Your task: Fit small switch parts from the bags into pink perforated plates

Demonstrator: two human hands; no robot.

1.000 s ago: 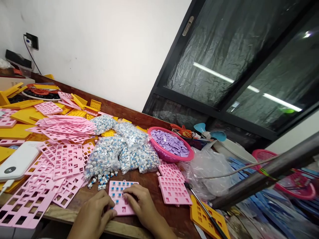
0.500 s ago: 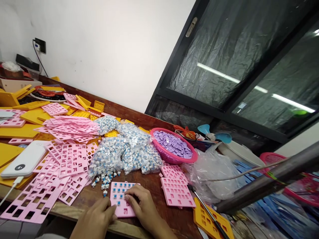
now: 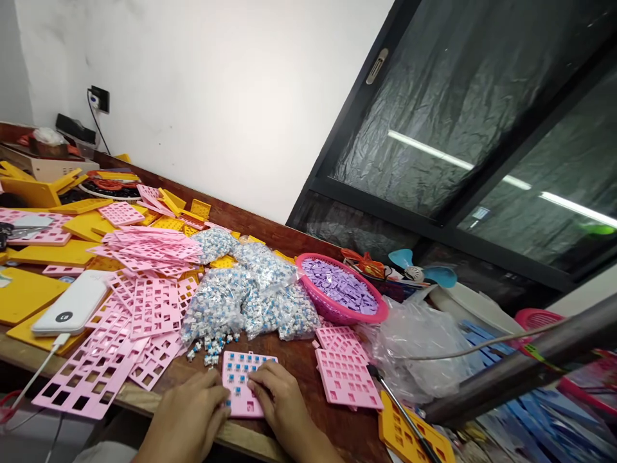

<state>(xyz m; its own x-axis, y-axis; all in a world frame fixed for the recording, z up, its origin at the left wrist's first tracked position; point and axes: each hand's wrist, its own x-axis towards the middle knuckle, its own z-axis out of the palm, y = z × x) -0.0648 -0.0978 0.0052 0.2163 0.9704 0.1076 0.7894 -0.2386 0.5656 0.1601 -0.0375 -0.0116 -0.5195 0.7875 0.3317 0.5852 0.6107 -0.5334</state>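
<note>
A pink keyboard plate (image 3: pixel 248 406) lies at the table's front edge, with several blue-and-white key switches (image 3: pixel 238 379) seated in its upper rows. My left hand (image 3: pixel 193 408) is at the plate's lower left side, fingers bent together, with a bit of blue, apparently a key switch (image 3: pixel 228 402), at the fingertips. Across the plate's right side, my right hand (image 3: pixel 282 395) curls its fingers over the edge and grips it, covering some of the holes. Loose key switches (image 3: pixel 212 350) are scattered just behind the plate, spilling from clear bags of switches (image 3: pixel 214 305).
Pink plates (image 3: pixel 154 308) are heaped to the left, near a white power bank (image 3: pixel 72 302) with a cable. A pink basket (image 3: pixel 380 314) of purple pieces stands behind. On the right lie more pink plates (image 3: pixel 349 379), a yellow plate (image 3: pixel 398 424), a black rod and plastic bags (image 3: pixel 424 347).
The camera has turned slightly left, so the scene sits further right. Blue now shows at my left fingertips beside the plate. My right hand keeps its place on the plate's right side.
</note>
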